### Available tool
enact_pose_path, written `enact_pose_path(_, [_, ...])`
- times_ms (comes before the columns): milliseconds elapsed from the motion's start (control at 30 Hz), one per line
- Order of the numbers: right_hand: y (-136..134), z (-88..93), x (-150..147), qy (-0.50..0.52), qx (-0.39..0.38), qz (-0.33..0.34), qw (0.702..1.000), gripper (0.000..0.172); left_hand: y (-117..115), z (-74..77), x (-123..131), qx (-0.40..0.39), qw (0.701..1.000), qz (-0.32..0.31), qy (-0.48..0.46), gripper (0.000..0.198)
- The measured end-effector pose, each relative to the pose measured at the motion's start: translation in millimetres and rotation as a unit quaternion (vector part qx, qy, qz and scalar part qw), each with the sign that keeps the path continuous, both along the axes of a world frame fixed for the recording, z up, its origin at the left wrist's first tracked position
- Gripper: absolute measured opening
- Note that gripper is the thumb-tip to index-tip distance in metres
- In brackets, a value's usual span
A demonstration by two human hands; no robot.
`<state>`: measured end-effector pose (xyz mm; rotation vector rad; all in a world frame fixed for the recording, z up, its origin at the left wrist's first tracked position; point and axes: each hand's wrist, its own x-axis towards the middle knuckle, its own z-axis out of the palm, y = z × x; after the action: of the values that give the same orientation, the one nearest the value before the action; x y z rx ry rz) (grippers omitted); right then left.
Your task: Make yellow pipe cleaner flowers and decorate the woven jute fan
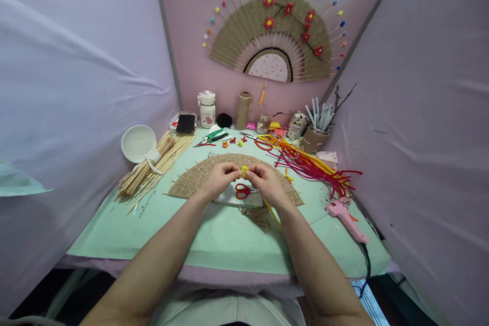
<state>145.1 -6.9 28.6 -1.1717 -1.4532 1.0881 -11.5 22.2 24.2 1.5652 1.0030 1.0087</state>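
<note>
Left fingers and right fingers pinch a small yellow piece between their tips, its exact shape unclear. Beneath them, a coarsely woven, arc-shaped fan is partly hidden.

A table covered in pale green is carrying a woven fan; a stick bundle is lying left, fuzzy stems and a pink glue gun right. Small red pieces, perhaps flowers, are resting beyond the fan.

No text, label, brand, number or sign is legible anywhere here.
</note>
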Motion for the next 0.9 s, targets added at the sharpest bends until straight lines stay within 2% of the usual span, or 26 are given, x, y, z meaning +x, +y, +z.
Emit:
enact_pose_path(133, [-1.9,0.0,-5.4,-0.012,0.003,0.011,1.0,0.019,4.9,-4.1,-2.5,-0.18,0.977,-0.036,-0.112,0.012])
enact_pose_path(300, [-1.6,-4.7,-6.5,-0.029,0.022,0.024,0.999,0.02,8.3,-4.7,-6.3,-0.334,0.923,-0.062,-0.182,0.011])
enact_pose_path(400, [-2.2,-7.0,-5.6,-0.094,0.085,0.02,0.992,0.018,10.0,-5.2,-8.6,-0.407,0.883,-0.095,-0.213,0.011])
enact_pose_path(533, [-3.9,-7.1,-6.4,-0.197,0.206,0.005,0.959,0.013,11.1,-4.0,-9.4,-0.507,0.811,-0.141,-0.255,0.012])
enact_pose_path(600, [-3.5,-7.0,-6.5,-0.196,0.214,0.002,0.957,0.013,10.1,-2.3,-7.9,-0.512,0.808,-0.141,-0.255,0.01])
enact_pose_path(633, [-2.6,-7.2,-5.9,-0.174,0.195,-0.003,0.965,0.014,9.0,-1.3,-6.6,-0.493,0.823,-0.129,-0.25,0.009])
enact_pose_path(700, [0.1,-8.0,-3.2,-0.092,0.12,-0.014,0.988,0.017,5.7,0.8,-3.7,-0.405,0.881,-0.092,-0.228,0.005])
enact_pose_path(733, [1.9,-8.5,-1.1,-0.038,0.074,-0.015,0.996,0.019,3.7,1.9,-2.3,-0.332,0.917,-0.066,-0.209,0.008])
enact_pose_path(800, [5.3,-9.8,3.5,0.062,-0.005,-0.002,0.998,0.023,-0.3,3.9,-0.4,-0.138,0.979,-0.014,-0.147,0.019])
enact_pose_path(833, [6.7,-10.4,5.5,0.099,-0.032,0.011,0.995,0.025,-2.0,4.8,0.1,-0.03,0.994,0.006,-0.107,0.023])
enact_pose_path(900, [8.5,-11.5,8.4,0.142,-0.064,0.036,0.987,0.026,-4.3,6.0,0.1,0.158,0.987,0.027,-0.018,0.021])
